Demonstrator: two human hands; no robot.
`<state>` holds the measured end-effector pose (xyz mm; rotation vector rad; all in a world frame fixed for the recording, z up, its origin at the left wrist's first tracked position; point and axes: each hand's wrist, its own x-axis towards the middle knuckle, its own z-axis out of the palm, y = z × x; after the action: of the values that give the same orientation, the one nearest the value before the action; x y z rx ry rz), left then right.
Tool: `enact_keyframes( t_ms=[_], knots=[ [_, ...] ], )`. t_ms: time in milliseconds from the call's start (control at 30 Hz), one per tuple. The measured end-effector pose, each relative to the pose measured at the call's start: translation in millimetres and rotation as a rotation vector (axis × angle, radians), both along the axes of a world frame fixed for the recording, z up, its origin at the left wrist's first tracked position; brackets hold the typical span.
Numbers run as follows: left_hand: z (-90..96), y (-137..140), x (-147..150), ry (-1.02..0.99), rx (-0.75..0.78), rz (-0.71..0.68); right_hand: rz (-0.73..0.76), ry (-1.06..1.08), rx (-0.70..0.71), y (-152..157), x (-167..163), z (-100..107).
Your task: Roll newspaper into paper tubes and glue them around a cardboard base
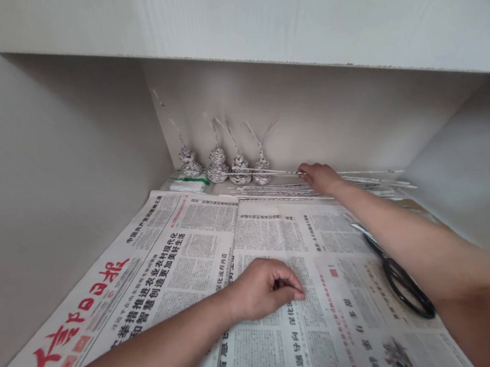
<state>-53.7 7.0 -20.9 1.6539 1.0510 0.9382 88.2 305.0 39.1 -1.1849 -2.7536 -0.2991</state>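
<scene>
My right hand (319,177) reaches to the back and pinches thin rolled paper sticks (272,172), whose left ends stretch across the front of the woven pieces. Beneath it lies a pile of similar rolled paper sticks (278,191) along the back edge of the newspaper. My left hand (267,288) rests over the newspaper (184,271), its fingers curled toward the thumb with nothing visible in them. Several small gourd-shaped woven paper pieces (217,166) stand at the back wall, with thin stems pointing up. Black-handled scissors (402,286) lie on the newspaper beside my right forearm.
A white folded packet with a green stripe (190,182) sits under the leftmost woven piece. Walls (72,166) close in the left, right and back sides. A white overhanging panel (232,21) crosses above the work area.
</scene>
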Motion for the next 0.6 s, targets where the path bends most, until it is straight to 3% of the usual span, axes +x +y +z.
enact_keyframes(
  t_ms=[400,600],
  knots=[
    [-2.2,1.8,0.0,0.033,0.086,0.010,0.151,-0.011,-0.128,-4.7,-11.7,-21.9],
    [-3.4,1.7,0.1,0.020,0.072,0.002,0.131,-0.019,-0.075,-6.9,-13.6,-22.2]
  ],
)
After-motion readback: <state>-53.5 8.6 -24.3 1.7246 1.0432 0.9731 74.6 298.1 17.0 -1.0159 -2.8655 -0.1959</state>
